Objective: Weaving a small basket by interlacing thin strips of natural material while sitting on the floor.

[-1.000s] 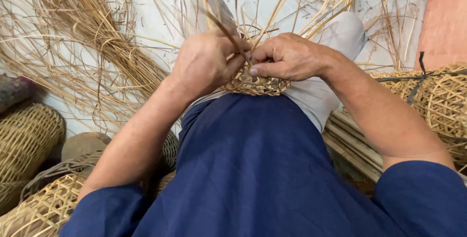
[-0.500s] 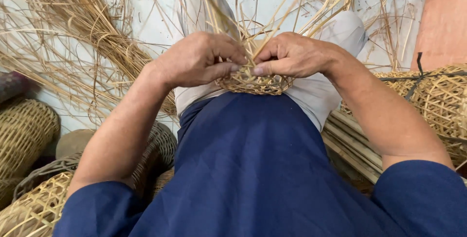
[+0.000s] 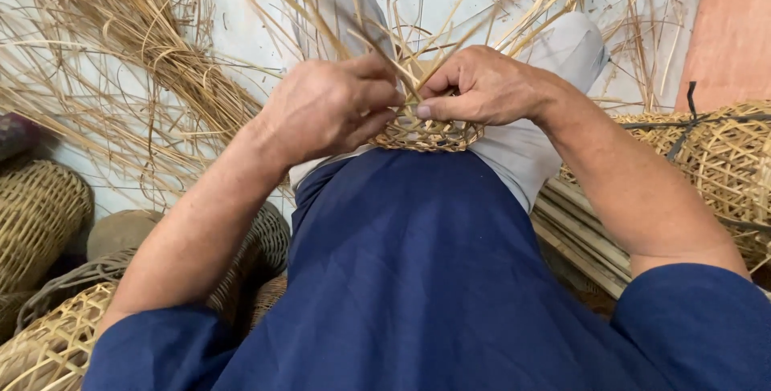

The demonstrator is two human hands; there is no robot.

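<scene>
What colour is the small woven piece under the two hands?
Pale straw-yellow, with an open lattice weave. The woven piece shows best in the head view, the only one.

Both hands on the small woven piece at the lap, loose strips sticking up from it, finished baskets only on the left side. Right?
Not quite. Both the left hand and the right hand are on the small woven piece, with loose strips rising from it. But the head view shows baskets on both sides: a woven basket at the left and another basket at the right.
</scene>
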